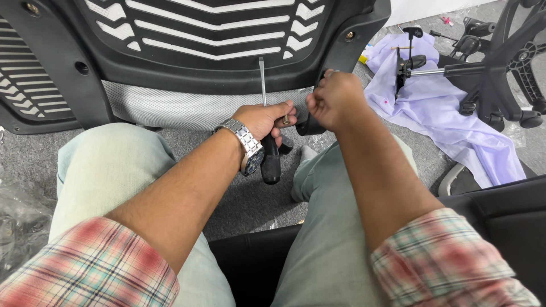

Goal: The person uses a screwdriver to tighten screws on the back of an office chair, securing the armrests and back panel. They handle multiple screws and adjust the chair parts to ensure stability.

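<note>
Screwdriver (pixel 265 122) upright in the closed left hand (pixel 263 120), small screw (pixel 286 120) at its fingertips; right hand (pixel 333 98) fisted just beside.

Under me is a grey carpeted floor (pixel 250 199). Far ahead of my knees a black chair back (pixel 210 51) with a grey mesh strip rests on it. To the far right a pale lilac cloth (pixel 449 113) lies spread on the floor, with a black chair base (pixel 500 79) with castors on it. At the near left, crumpled clear plastic wrap (pixel 20 222) lies on the carpet.
</note>
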